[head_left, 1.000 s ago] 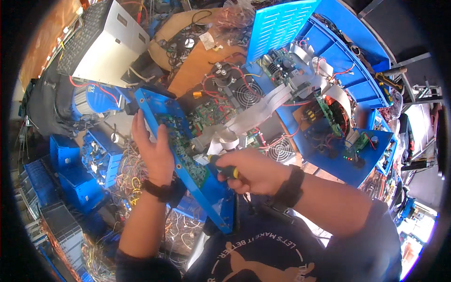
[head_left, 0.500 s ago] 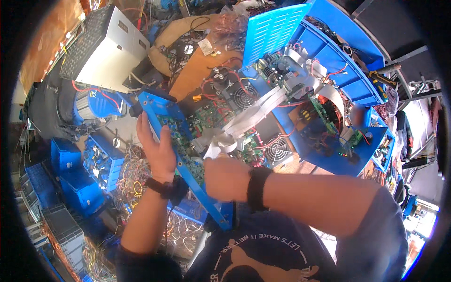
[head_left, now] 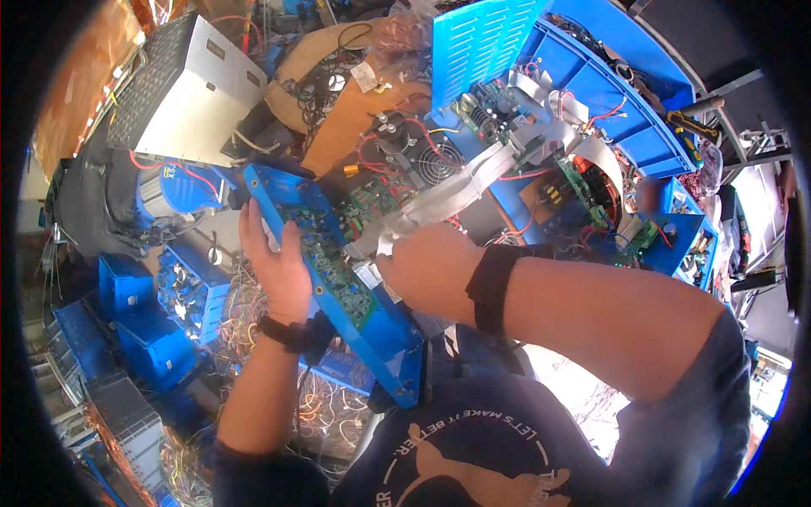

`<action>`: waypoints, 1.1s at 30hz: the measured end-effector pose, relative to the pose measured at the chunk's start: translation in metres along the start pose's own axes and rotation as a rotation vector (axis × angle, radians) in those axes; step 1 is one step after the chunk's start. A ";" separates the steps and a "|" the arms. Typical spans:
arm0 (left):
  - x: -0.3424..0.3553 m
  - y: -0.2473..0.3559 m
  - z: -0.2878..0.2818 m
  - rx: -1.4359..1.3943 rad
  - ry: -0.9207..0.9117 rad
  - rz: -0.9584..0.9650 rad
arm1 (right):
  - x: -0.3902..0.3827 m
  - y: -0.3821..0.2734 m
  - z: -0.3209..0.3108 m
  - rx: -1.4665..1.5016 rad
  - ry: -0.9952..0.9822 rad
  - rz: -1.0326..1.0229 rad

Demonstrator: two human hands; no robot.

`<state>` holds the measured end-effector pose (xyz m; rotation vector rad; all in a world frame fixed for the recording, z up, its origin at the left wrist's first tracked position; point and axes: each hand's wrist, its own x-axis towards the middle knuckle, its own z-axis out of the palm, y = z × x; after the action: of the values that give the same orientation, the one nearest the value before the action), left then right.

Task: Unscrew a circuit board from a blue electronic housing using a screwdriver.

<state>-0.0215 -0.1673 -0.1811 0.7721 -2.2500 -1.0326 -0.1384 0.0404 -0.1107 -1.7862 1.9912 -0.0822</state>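
Note:
A blue metal panel (head_left: 384, 363) with green circuit boards (head_left: 338, 279) on its inner face stands tilted in front of me. My left hand (head_left: 283, 275) holds its left edge, fingers along the outside and thumb over the rim. My right hand (head_left: 435, 270) is closed on the near end of a wide grey ribbon cable (head_left: 456, 190), over the panel's boards. The fingertips and the cable's end are partly hidden by the hand. From there the cable runs to more boards (head_left: 498, 110) at the far right of the opened blue equipment case.
A round black fan (head_left: 439, 162) and red wires sit inside the case. A vented blue panel (head_left: 481, 55) rises behind. A white metal box (head_left: 198, 93) stands at the far left. Blue bins (head_left: 148, 338) and tangled wires lie at the lower left, and a large blue crate (head_left: 617, 101) at the right.
My right hand has moved up and to the right, baring more of the panel's circuit board and covering the lower fan. My left hand keeps its hold on the panel, which has shifted slightly.

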 end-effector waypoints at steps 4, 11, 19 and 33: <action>0.002 -0.005 -0.005 -0.032 -0.015 -0.020 | -0.011 0.018 -0.015 0.036 0.150 0.018; 0.002 0.008 -0.004 -0.152 -0.048 -0.078 | 0.013 0.080 -0.032 0.144 0.322 0.071; 0.000 0.005 -0.002 -0.076 -0.034 -0.085 | 0.046 0.071 -0.001 0.365 0.364 0.165; -0.002 0.010 -0.008 -0.103 -0.023 -0.083 | -0.014 0.031 -0.017 0.419 0.128 -0.023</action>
<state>-0.0177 -0.1643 -0.1693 0.8190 -2.1806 -1.1919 -0.1731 0.0547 -0.1019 -1.5621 1.8660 -0.5894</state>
